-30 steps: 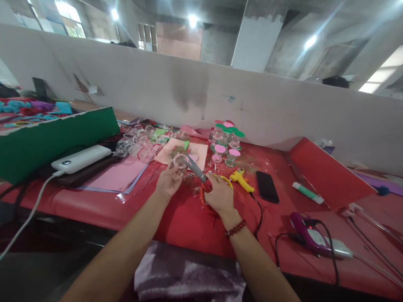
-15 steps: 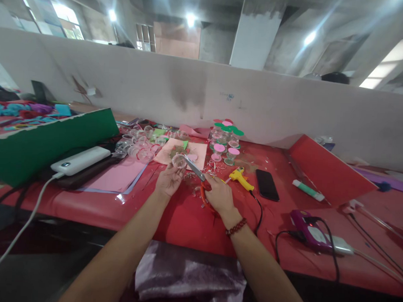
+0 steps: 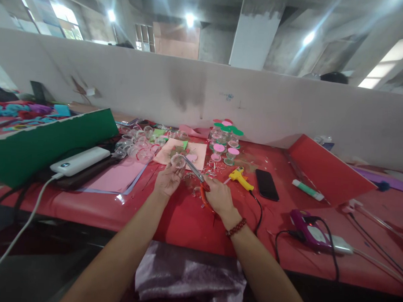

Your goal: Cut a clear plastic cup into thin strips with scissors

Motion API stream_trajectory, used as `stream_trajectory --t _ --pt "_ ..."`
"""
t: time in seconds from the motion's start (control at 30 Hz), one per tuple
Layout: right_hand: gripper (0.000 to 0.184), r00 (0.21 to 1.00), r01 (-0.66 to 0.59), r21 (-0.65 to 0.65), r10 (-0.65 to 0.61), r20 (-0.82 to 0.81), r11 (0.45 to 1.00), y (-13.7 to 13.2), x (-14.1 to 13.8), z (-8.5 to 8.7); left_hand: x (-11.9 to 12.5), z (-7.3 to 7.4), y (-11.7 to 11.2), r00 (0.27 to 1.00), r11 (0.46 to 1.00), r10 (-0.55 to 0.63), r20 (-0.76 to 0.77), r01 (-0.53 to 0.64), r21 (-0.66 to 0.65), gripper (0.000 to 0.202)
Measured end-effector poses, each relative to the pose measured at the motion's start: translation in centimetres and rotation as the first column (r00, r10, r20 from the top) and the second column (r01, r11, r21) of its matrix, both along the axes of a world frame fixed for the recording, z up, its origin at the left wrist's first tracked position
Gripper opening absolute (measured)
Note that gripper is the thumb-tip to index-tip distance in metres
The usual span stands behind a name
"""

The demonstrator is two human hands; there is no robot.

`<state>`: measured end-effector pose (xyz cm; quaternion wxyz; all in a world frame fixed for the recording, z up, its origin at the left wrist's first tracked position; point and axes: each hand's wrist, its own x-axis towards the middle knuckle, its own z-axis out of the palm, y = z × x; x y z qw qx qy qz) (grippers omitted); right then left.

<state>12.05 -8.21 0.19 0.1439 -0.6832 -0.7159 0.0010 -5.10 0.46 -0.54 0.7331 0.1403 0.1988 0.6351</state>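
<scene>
**Left hand (image 3: 167,181) grasps a clear cup (image 3: 178,161), right hand (image 3: 219,194) grips scissors (image 3: 196,170)**

In the head view, the left hand holds the small clear cup in its fingertips, palm turned up, in front of the body. The right hand is wrapped around the scissors' orange handles, and the blades point across to the cup's near-right rim; whether they bite into it is too small to tell. A beaded bracelet (image 3: 236,227) circles the right wrist.

Just beyond the cup lies a peach sheet (image 3: 163,155) bearing a pink disc (image 3: 191,158). Farther off to the left of the left hand sit a heap of clear cups (image 3: 138,142), pink paper (image 3: 110,176) and a white power bank (image 3: 80,161). Beyond the right hand stand cups topped with pink and green discs (image 3: 233,151). To its right lie a yellow glue gun (image 3: 242,179), then a black phone (image 3: 267,185); well to the right and nearer the body is a purple power strip (image 3: 308,233).
</scene>
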Motion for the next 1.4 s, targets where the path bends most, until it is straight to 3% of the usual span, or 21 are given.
stream_trajectory --t 0.57,0.87,1.07,1.4 --pt "0.055 1.000 0.005 0.013 -0.005 -0.017 1.000 -0.03 0.05 0.13 -0.02 0.38 -0.30 1.000 1.000 0.005 -0.004 -0.005 -0.022 0.040" --pt "0.053 0.998 -0.052 -0.032 0.051 -0.020 0.998 -0.13 0.06 0.27 -0.30 0.18 0.07 1.000 0.985 -0.001 -0.028 -0.004 -0.171 0.016" --pt "0.052 0.995 -0.097 -0.085 0.097 -0.006 0.992 -0.17 0.21 0.45 -0.46 -0.16 0.19 1.000 0.998 -0.001 -0.031 -0.001 -0.064 0.020" --pt "0.053 1.000 0.021 0.069 -0.020 -0.020 0.997 -0.07 0.13 0.57 -0.28 0.36 -0.11 1.000 0.999 -0.026 0.005 0.026 -0.026 0.028"
